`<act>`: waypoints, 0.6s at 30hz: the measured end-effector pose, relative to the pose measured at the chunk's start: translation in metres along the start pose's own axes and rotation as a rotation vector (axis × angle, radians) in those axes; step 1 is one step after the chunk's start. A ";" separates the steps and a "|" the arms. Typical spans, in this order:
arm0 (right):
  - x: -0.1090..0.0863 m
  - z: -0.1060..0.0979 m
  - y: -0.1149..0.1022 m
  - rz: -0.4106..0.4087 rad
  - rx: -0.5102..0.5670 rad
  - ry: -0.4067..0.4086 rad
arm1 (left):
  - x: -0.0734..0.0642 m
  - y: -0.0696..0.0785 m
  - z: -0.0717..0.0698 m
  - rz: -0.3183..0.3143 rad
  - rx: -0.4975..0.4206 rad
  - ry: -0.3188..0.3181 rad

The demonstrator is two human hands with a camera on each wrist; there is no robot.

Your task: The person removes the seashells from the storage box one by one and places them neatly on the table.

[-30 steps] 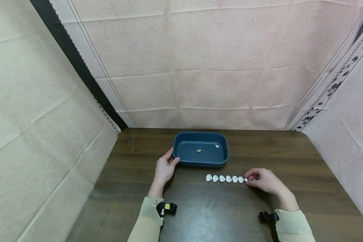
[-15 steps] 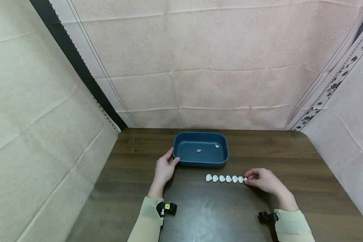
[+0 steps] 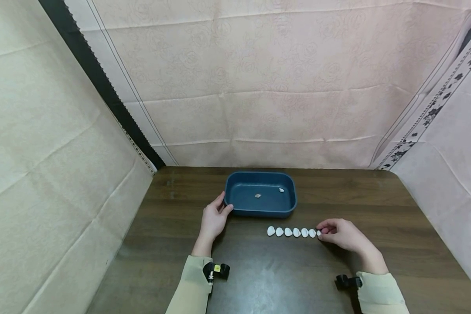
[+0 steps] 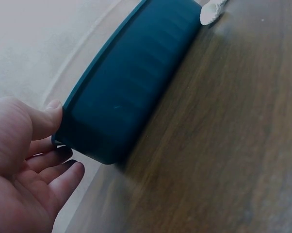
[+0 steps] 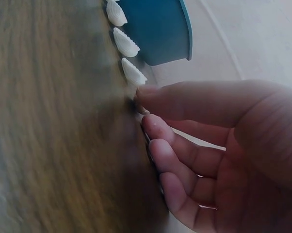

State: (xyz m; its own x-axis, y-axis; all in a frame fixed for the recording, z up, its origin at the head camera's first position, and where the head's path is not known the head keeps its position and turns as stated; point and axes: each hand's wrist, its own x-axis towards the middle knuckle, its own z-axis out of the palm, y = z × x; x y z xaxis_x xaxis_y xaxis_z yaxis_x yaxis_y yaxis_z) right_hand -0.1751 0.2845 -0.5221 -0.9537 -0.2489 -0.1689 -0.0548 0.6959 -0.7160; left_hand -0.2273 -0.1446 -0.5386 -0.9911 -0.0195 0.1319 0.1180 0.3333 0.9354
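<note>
White ribbed seashells [image 3: 288,232] lie in a straight row on the wooden table, in front of a blue rectangular basin [image 3: 264,213]. At the row's right end my right hand [image 3: 343,234] pinches the last seashell [image 3: 319,233] between thumb and fingers, low at the table; in the right wrist view the thumb mostly hides it. My left hand [image 3: 213,218] grips the basin's left front corner, thumb on the rim and fingers at the side, as the left wrist view shows. Two small shells [image 3: 258,196] lie apart inside the basin.
Pale cloth [image 3: 267,87] hangs behind the table and along both sides. The brown wooden table [image 3: 267,279] extends in front of the row and to its right. Each wrist carries a small black camera [image 3: 216,270].
</note>
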 end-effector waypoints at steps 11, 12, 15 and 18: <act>0.003 -0.010 -0.001 -0.058 0.005 0.050 | 0.000 0.002 0.000 -0.012 0.006 -0.010; 0.005 -0.011 -0.004 -0.067 0.004 0.068 | 0.000 0.002 0.000 -0.013 0.006 -0.008; 0.012 -0.012 -0.016 -0.087 0.014 0.118 | 0.000 0.001 0.000 -0.013 0.009 -0.006; 0.022 -0.011 -0.033 -0.105 0.044 0.152 | -0.001 0.001 -0.001 -0.013 0.011 -0.007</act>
State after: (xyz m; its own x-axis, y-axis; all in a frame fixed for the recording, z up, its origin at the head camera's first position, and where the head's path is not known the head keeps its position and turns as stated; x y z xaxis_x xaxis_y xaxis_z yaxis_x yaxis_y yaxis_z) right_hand -0.1976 0.2630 -0.4948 -0.9773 -0.2118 0.0104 -0.1467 0.6401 -0.7541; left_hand -0.2266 -0.1449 -0.5376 -0.9929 -0.0173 0.1174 0.1044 0.3439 0.9332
